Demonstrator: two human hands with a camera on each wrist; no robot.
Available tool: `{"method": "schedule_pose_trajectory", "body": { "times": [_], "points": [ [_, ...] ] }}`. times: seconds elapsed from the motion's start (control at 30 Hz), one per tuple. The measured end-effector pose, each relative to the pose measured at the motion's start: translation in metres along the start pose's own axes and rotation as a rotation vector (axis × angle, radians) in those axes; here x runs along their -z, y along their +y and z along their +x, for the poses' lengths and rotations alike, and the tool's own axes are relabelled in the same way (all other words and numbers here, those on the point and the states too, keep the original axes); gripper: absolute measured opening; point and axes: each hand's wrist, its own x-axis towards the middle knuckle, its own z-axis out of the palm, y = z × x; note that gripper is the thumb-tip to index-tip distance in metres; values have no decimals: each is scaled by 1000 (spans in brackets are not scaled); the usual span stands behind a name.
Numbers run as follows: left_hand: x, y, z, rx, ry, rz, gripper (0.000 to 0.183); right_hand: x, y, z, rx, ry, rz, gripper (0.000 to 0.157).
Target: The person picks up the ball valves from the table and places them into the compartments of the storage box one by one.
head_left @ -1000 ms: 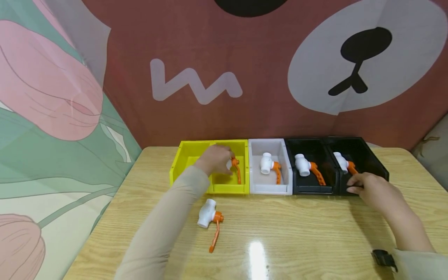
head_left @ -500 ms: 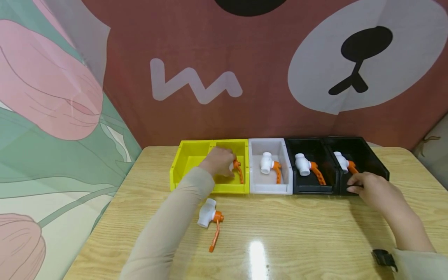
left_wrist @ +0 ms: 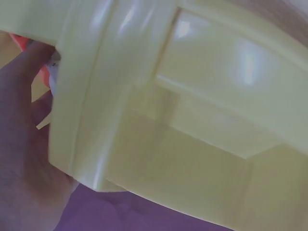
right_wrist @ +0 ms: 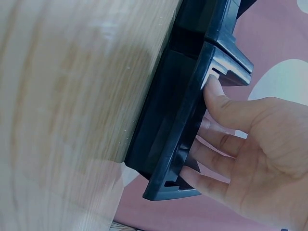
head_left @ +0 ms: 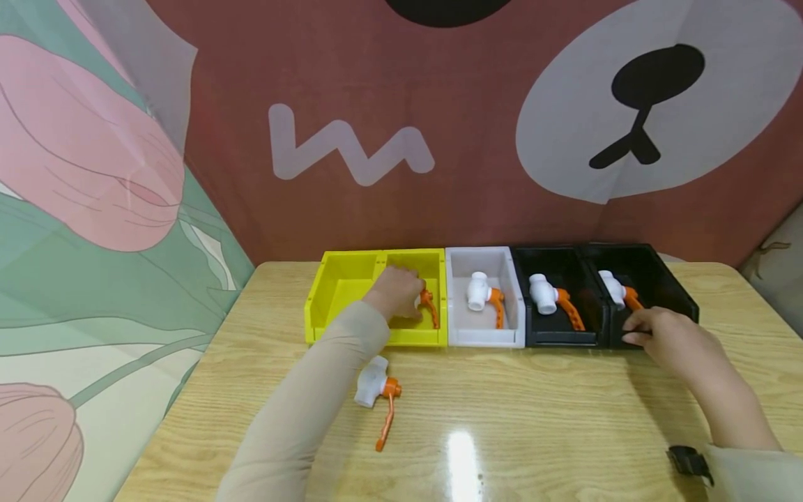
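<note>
In the head view my left hand point(head_left: 396, 291) reaches into the right-hand yellow bin point(head_left: 414, 337). Its fingers hold the white body of a ball valve with an orange handle point(head_left: 429, 307). The left wrist view shows that hand partly behind the yellow wall. At the far right, my right hand point(head_left: 674, 343) is at the front of the end black bin point(head_left: 674, 279). The thumb point(right_wrist: 215, 87) lies at the rim, and the other fingers reach inside. A ball valve point(head_left: 613, 289) lies there, its handle end hidden by the hand; I cannot tell whether the fingers grip it.
Another ball valve point(head_left: 373, 382) lies on the wooden table point(head_left: 533, 418) before the yellow bins. The white bin point(head_left: 458, 338) and the neighbouring black bin point(head_left: 558, 339) each contain a valve. A patterned cloth point(head_left: 477, 174) hangs right behind the bins.
My left hand has shifted slightly to the right within the yellow bin, and the valve it holds has moved along with it. My right hand has stayed in place.
</note>
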Motion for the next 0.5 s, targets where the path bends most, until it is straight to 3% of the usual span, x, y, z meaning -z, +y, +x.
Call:
{"method": "schedule_pose_trajectory", "body": {
  "times": [0.5],
  "points": [
    [4, 10, -6, 79, -61, -56, 53, -1, 1, 2, 31, 25, 0, 8]
  ]
}}
